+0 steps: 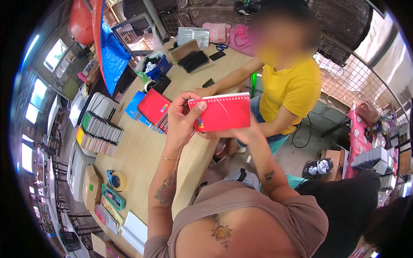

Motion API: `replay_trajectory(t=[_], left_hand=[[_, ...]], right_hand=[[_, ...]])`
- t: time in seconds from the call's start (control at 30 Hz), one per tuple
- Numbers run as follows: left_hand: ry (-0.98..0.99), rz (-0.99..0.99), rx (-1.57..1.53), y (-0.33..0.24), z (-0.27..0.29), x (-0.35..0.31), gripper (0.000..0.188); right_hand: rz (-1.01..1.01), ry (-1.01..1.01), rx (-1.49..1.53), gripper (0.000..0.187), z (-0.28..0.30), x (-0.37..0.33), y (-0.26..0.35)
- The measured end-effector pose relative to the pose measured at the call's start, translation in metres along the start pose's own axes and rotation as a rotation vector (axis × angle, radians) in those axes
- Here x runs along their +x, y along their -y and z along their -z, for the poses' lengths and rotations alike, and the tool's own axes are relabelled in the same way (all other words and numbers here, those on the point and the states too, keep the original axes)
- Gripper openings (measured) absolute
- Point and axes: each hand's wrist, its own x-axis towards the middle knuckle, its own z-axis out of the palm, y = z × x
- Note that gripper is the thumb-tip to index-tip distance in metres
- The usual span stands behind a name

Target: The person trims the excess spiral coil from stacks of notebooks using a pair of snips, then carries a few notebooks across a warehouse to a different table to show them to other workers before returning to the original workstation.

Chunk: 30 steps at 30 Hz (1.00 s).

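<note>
I see a red spiral notebook (223, 112) held up at chest height over the edge of the wooden table (142, 159), cover facing the camera, spiral edge on top. The left hand (183, 118) grips its left end, thumb pressed flat on the cover near the corner. The right hand (241, 134) supports it from beneath and behind; only part of that hand shows, so I judge it closed on the lower edge. Held flat-on like this, I take it the cover is being looked over.

Just behind, on the table, a stack of red and blue notebooks (151, 109) lies fanned. Farther left, a long row of notebooks (100, 133) stands on edge, spines packed together.

Near the table's close end sit a roll of tape (117, 181) and a green tray (113, 198) holding small coloured items, too small to tell.

A blue bin (155, 66) at the far end holds crumpled white material. A person in a yellow shirt (292, 88) sits opposite, one arm on the table. On the floor, a cardboard box (330, 159) and a dark bag of crumpled paper (317, 167).
</note>
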Motion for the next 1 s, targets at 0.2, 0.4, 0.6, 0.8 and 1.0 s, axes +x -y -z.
replay_trajectory(t=[0.2,0.4,0.6,0.8,1.0], left_hand=[[0.063,-0.093,0.038,0.033,-0.018,0.023,0.023],[0.164,0.100,-0.151,0.079,-0.046,0.028,0.025],[0.168,0.098,-0.248,0.080,-0.060,0.025,0.029],[0.096,-0.010,-0.097,0.076,-0.050,0.027,0.020],[0.040,0.012,-0.117,0.073,-0.037,0.029,0.018]], right_hand=[[0.364,-0.370,-0.294,0.031,0.015,-0.025,0.018],[0.566,-0.679,-0.363,0.025,0.011,-0.021,0.017],[0.598,-0.799,-0.624,0.026,0.022,-0.022,0.004],[0.622,-0.746,-0.603,0.025,0.016,-0.008,0.006],[0.573,-0.707,-0.538,0.027,0.000,0.001,0.012]])
